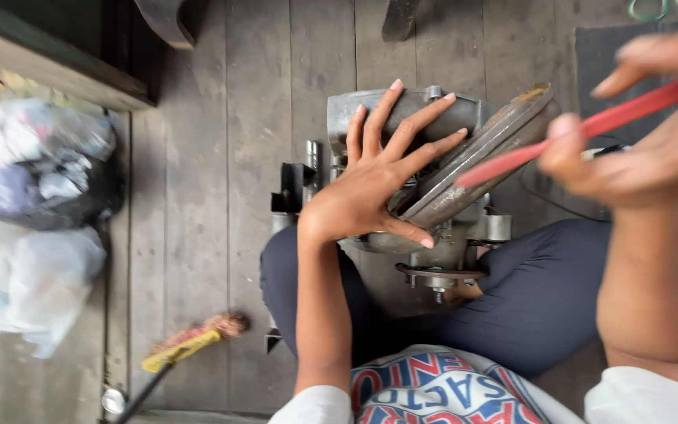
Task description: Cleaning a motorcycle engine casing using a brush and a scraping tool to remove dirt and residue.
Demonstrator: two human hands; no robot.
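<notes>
Metal machine part sits between the person's knees on the wooden floor. Left hand lies flat and open on it, holding it steady. Right hand grips a red tool, which next needs careful aiming at the round rim.

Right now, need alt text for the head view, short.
Seen from above, a seated person's left hand lies spread flat on a grey metal machine part resting between their legs, while the right hand holds a red tool handle against it. Plastic bags lie on the plank floor.

sleeves: white, short | trousers: dark navy | shirt front: red-blue lettering
</notes>
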